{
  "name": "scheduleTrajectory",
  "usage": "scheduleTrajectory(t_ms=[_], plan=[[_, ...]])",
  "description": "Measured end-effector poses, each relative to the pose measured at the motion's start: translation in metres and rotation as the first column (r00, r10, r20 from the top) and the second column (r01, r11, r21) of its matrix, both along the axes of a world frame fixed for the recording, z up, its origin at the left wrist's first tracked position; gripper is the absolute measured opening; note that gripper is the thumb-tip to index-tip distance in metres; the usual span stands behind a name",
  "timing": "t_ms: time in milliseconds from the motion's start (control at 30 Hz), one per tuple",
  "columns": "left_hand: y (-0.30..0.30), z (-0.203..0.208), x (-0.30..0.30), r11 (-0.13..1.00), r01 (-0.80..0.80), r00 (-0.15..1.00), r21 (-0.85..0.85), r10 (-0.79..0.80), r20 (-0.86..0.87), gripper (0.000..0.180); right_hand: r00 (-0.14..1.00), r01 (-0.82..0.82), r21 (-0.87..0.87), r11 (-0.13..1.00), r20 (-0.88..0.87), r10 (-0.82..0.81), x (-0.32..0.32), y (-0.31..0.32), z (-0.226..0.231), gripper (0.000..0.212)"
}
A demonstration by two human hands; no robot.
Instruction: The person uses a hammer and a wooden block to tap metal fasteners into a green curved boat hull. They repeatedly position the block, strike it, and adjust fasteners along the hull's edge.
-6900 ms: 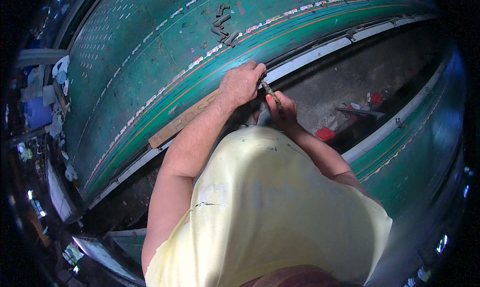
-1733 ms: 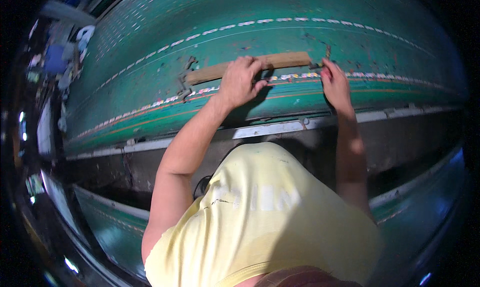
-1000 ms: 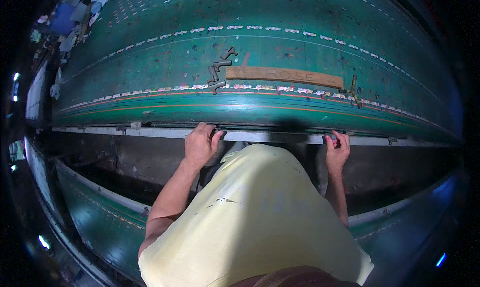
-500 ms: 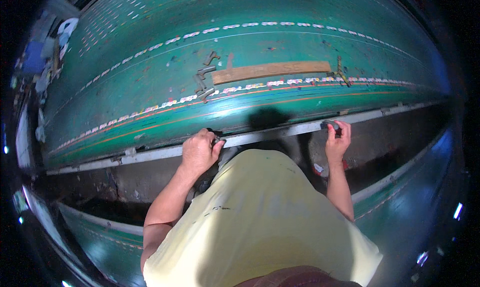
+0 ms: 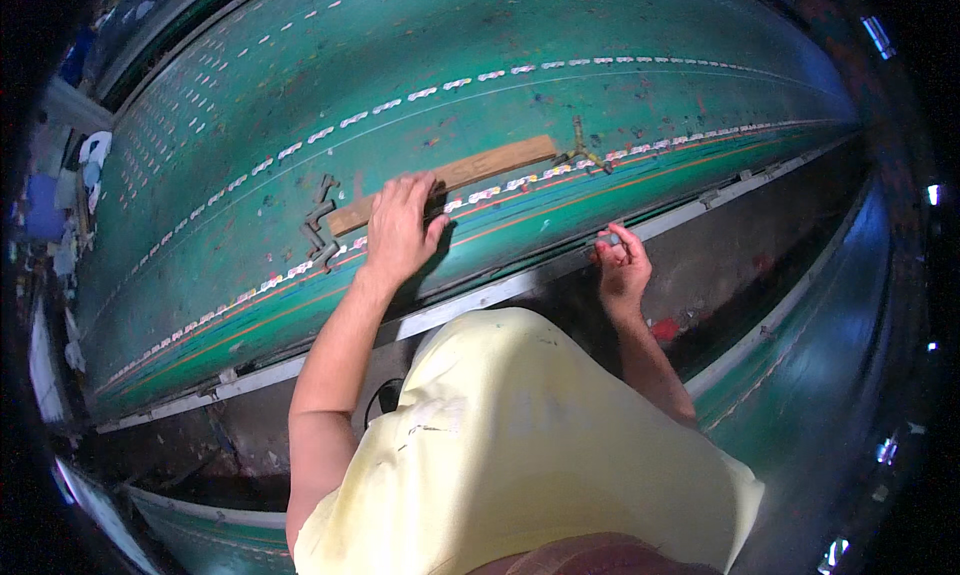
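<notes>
My left hand (image 5: 400, 233) reaches over the near part of the green table, its fingers stretched over the wooden board (image 5: 490, 163) and the thumb apart. Whether the fingertips press on the wood I cannot tell. Close by the board's left end lie several grey metal clamp-like pieces (image 5: 318, 218). At the board's right end is a yellowish metal piece (image 5: 583, 153) with branching arms. Beside the table's near rail, my right hand (image 5: 626, 270) is closed, pinching a small grey piece (image 5: 608, 240) mostly hidden by the fingers.
The green table (image 5: 420, 135) stretches far to both sides, with rows of small printed labels (image 5: 455, 84) along it. A pale metal rail (image 5: 480, 297) edges its near side. Behind me runs another green table (image 5: 745, 395). Cluttered items, one a blue container (image 5: 45, 203), stand at far left.
My left hand has left the rail and moved forward onto the board. The right hand has drawn off the rail with its small piece. The whole view has turned.
</notes>
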State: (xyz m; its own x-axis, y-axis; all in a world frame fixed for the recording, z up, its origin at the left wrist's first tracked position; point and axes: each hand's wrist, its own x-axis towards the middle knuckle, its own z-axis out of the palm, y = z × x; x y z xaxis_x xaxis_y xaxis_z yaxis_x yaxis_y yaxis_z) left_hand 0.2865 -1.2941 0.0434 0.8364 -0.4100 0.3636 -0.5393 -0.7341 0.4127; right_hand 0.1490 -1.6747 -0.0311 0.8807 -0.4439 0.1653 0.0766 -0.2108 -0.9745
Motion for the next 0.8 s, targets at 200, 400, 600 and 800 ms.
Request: scheduleTrajectory(t_ms=[200, 400, 600, 800], plan=[[-0.055, -0.043, 0.072, 0.961, -0.055, 0.994, 0.271, 0.078, -0.072, 0.084, 0.992, -0.068, 0.078, 0.995, 0.114, 0.059, 0.004, -0.059, -0.005, 0.036], [-0.075, -0.005, 0.066, 0.982, 0.067, 0.971, 0.178, -0.023, -0.237, 0.056, 1.000, -0.004, 0.131, 0.991, -0.029, 0.008, -0.017, -0.124, -0.014, 0.035], [-0.125, 0.042, -0.021, 0.968, 0.179, 0.956, 0.176, -0.128, -0.265, 0.060, 0.987, -0.148, 0.174, 0.974, -0.041, 0.157, -0.002, -0.150, 0.005, 0.040], [-0.139, 0.004, -0.087, 0.981, 0.151, 0.917, 0.123, -0.092, -0.388, 0.060, 0.970, -0.233, -0.232, 0.944, 0.010, 0.242, 0.012, -0.127, 0.037, 0.036]])
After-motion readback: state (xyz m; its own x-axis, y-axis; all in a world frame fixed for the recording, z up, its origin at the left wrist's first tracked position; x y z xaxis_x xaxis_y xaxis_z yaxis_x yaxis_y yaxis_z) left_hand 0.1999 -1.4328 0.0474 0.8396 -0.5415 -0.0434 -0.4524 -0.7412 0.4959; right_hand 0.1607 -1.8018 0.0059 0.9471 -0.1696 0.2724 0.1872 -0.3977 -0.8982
